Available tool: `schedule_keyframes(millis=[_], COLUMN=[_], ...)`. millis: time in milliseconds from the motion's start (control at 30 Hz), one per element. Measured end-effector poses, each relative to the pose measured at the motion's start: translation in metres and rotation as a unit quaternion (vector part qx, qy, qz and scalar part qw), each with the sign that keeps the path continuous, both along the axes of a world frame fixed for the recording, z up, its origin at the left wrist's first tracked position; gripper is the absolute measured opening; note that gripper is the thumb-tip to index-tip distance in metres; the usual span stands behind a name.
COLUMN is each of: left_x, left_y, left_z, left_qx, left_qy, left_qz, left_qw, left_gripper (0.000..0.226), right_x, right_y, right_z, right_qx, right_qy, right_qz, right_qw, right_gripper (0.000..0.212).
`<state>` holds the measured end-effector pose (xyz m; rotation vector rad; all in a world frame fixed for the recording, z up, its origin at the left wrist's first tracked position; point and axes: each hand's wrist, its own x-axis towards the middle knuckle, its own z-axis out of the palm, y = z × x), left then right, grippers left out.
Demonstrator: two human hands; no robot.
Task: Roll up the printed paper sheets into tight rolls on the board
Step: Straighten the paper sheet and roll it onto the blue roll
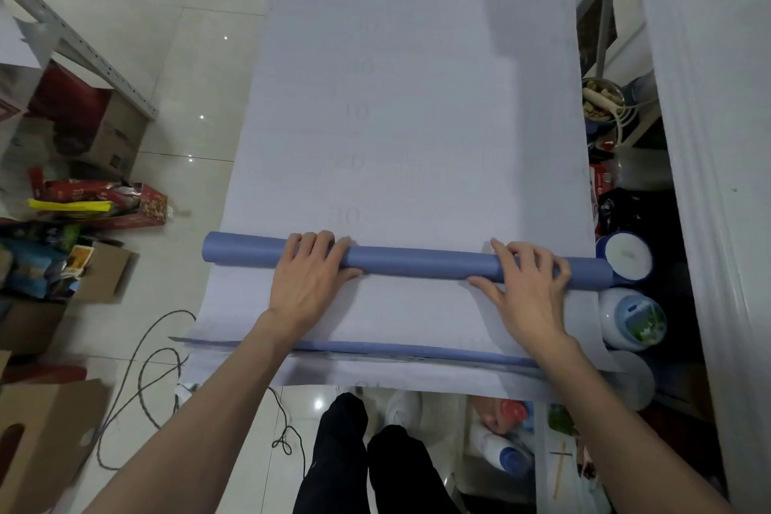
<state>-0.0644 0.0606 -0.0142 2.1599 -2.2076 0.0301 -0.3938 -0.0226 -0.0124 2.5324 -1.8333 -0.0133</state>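
Curling fingers [321, 242] over the blue roll [417, 261], left hand [311, 278] and right hand [527, 290] grip it; paper sheet [396, 96] lies flat ahead, roll's left end overhanging.

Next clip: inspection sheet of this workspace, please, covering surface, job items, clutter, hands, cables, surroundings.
Surface: pale printed sheet lies flat; the board beneath is hidden.
Job's things: blue roll lies crosswise on the sheet; a blue strip lies near the close edge.
Clutter: cardboard boxes and packets at left; bottles and a white-lidded jar at right.
Grippers: left hand and right hand hold the roll, fingers curved over it.
Cables: dark cable looped on the floor at left.
Surroundings: tiled floor, metal shelf frame.
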Motion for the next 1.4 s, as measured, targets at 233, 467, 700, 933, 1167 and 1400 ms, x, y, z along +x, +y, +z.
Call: schedule_keyframes(millis=[233, 467, 700, 933, 1167, 1400], left_x=[0.000, 0.007, 0.005, 0.002, 0.006, 0.005], left_y=[0.007, -0.004, 0.001, 0.002, 0.000, 0.011], left_z=[-0.007, 0.003, -0.005, -0.005, -0.001, -0.007], left_qx=[0.001, 0.007, -0.020, -0.025, -0.032, -0.040], left_qy=[0.014, 0.011, -0.004, 0.023, 0.028, -0.005], left_qz=[0.012, -0.012, -0.008, 0.004, -0.021, -0.007], left_qw=[1.000, 1.000, 1.000, 0.999, 0.999, 0.999], left_gripper=[0.056, 0.056, 0.060, 0.047, 0.057, 0.058], right_x=[0.001, 0.001, 0.003, 0.001, 0.000, 0.002], right_y=[0.001, -0.003, -0.002, 0.001, 0.001, 0.004], right_z=[-0.004, 0.002, -0.003, -0.007, -0.002, -0.006], right_qx=[0.048, 0.051, 0.017, 0.034, 0.019, 0.011], right_qy=[-0.044, -0.058, -0.024, -0.074, -0.082, -0.064], right_qz=[0.005, 0.002, 0.018, 0.003, 0.014, 0.012], right_qw=[0.998, 0.997, 0.999, 0.997, 0.996, 0.998], right_gripper=[0.063, 0.063, 0.067, 0.056, 0.055, 0.063])
